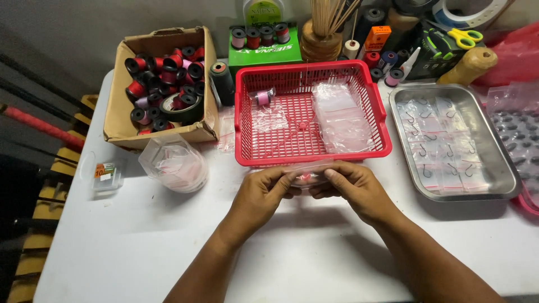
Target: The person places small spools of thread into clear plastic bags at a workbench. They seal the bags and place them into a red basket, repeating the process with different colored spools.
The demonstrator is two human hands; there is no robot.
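Note:
My left hand (263,193) and my right hand (351,188) together pinch the top edge of a small clear zip bag (306,171) just in front of a red plastic basket (359,152). Something small and reddish shows inside the bag between my thumbs. Inside the basket lie a bagged pink thread spool (262,97), a loose clear bag (269,119) and a stack of empty clear bags (341,115).
A cardboard box (120,120) of red and black thread spools stands at the left, with a pile of clear bags (175,164) and a small clear case (105,174) before it. At the right sits a steel tray (508,177) of bagged hooks. Spools, scissors (465,37) and sticks crowd the back.

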